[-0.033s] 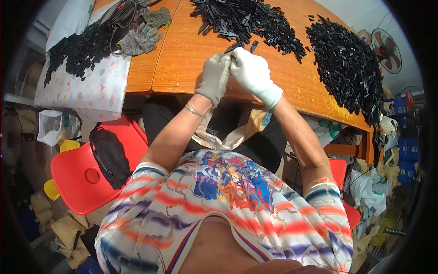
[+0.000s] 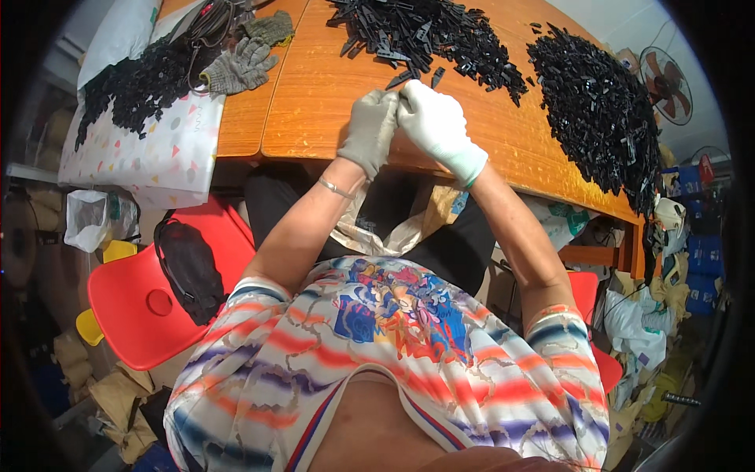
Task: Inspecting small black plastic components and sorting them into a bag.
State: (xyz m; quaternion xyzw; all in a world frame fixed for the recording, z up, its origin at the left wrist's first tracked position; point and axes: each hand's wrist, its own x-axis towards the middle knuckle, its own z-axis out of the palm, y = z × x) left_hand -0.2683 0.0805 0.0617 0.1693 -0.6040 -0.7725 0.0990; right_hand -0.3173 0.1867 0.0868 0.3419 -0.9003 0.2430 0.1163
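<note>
My left hand (image 2: 371, 130), in a greyish glove, is closed with its fingertips pressed together over the front edge of the wooden table (image 2: 314, 110). Touching it at the fingertips is my right hand (image 2: 436, 126), in a white glove and also closed. Whatever the fingers pinch is hidden by the gloves. Just beyond them lie two loose black plastic pieces, a slim one (image 2: 399, 79) and a shorter one (image 2: 437, 77). Farther back spreads a pile of similar black clip-like pieces (image 2: 429, 35).
A larger heap of black parts (image 2: 594, 110) covers the table's right side. At left, more black parts (image 2: 145, 90) lie on a patterned sheet (image 2: 189, 134), beside knitted gloves (image 2: 240, 67). An open bag (image 2: 393, 240) sits in my lap; a red chair (image 2: 130, 303) holds a black pouch (image 2: 191, 267).
</note>
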